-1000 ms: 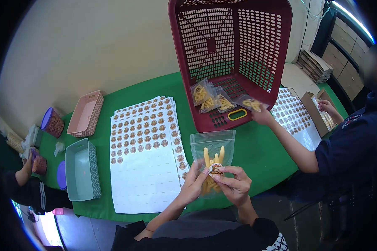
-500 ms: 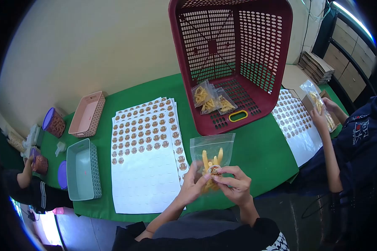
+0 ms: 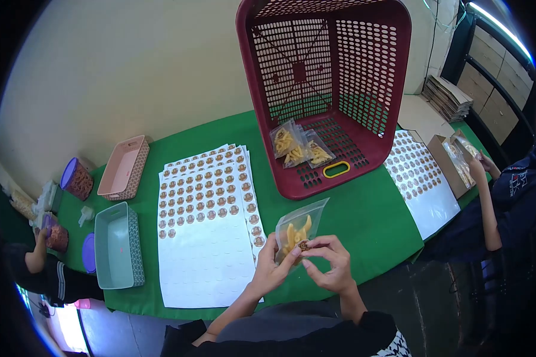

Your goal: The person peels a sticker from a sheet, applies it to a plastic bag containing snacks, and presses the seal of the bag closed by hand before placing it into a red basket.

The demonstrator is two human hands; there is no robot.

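A clear zip bag of yellow fry-shaped snacks [image 3: 292, 237] tilts above the table's front edge. My left hand [image 3: 270, 266] grips its left side and lower part, with the thumb across the front. On the bag's front is a round brown label [image 3: 304, 244]. My right hand [image 3: 333, 265] has its forefingers against the label at the bag's right edge; its thumb hangs lower, apart from the label. Sheets of round labels [image 3: 205, 250] lie left of my hands, with the lower rows peeled off the top one. Beyond the bag, a maroon crate [image 3: 363, 169] holds several filled bags [image 3: 289, 140].
Left stand a pink basket [image 3: 122, 169], a green basket [image 3: 118, 250] and purple-lidded jars [image 3: 77, 178]; a person's hand touches one jar. At right, another person handles bags at a cardboard box [image 3: 452, 166] beside a label sheet [image 3: 420, 199]. Green cloth [image 3: 363, 238] covers the table.
The bag has turned and tilted, its top swinging right. My right thumb has come away from the label. The person at right has lowered a bag to the box.
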